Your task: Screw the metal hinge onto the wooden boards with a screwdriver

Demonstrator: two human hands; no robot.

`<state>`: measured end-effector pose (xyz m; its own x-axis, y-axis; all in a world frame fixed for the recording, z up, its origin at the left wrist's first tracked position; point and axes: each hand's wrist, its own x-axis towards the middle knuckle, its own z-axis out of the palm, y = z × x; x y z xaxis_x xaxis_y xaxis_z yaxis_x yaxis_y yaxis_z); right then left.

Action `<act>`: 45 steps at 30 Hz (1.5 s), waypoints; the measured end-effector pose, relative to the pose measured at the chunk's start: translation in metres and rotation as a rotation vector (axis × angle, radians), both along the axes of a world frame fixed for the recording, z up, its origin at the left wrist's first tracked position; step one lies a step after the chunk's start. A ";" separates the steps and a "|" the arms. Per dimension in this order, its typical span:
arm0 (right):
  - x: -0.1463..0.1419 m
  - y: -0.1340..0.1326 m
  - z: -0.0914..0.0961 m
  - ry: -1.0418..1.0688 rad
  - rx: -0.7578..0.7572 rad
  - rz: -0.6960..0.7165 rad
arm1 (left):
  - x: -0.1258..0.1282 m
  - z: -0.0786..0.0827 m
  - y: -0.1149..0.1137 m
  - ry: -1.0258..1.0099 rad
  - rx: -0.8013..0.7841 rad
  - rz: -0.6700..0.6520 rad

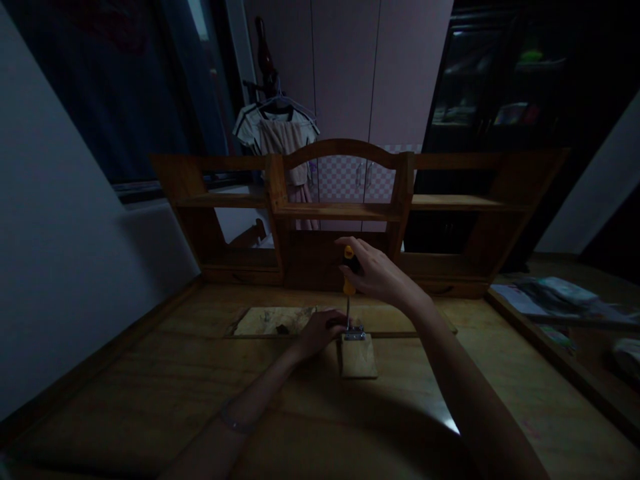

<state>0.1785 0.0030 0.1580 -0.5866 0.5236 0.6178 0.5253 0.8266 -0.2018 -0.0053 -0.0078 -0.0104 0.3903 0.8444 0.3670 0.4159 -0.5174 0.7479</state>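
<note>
My right hand [376, 272] is closed around the yellow-and-black handle of a screwdriver [349, 288] that stands upright, its tip on a small metal fitting [355, 333] at the top edge of a small wooden block [359, 357]. My left hand [318, 333] rests on the wooden desk [200, 387] just left of the fitting, fingers curled against the base of the screwdriver shaft. Whether it grips anything is hard to see in the dim light.
A wooden shelf unit [345, 210] stands at the back of the desk. A pale flat board [273, 321] lies left of my left hand. Papers and bags [555, 297] sit at the right. Clothes hang on a rack [277, 133] behind. A white wall is on the left.
</note>
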 end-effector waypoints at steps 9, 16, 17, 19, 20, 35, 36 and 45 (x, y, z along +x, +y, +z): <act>-0.002 -0.004 -0.002 -0.058 -0.001 -0.090 | 0.002 0.001 -0.001 0.005 -0.030 0.062; -0.006 -0.006 -0.001 -0.051 -0.015 -0.046 | 0.001 -0.004 0.002 0.012 0.003 0.101; -0.006 -0.008 -0.001 -0.065 -0.010 -0.065 | 0.001 -0.004 0.002 0.011 0.001 0.105; -0.007 -0.010 -0.002 -0.091 0.004 -0.112 | 0.002 -0.004 0.002 0.000 0.001 0.103; -0.008 -0.010 -0.003 -0.095 0.008 -0.128 | 0.003 -0.004 0.002 -0.008 0.004 0.102; -0.002 -0.013 0.003 -0.029 -0.013 -0.062 | 0.008 -0.008 0.000 0.032 0.048 0.096; -0.002 -0.012 0.003 -0.025 -0.015 -0.062 | 0.008 -0.008 0.000 0.044 0.044 0.090; -0.002 -0.009 0.003 0.001 -0.032 -0.046 | 0.010 -0.005 -0.002 0.173 0.062 0.048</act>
<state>0.1765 -0.0058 0.1608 -0.5607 0.5693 0.6013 0.5623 0.7948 -0.2282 0.0044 -0.0096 -0.0153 0.4117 0.8414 0.3502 0.5606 -0.5368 0.6305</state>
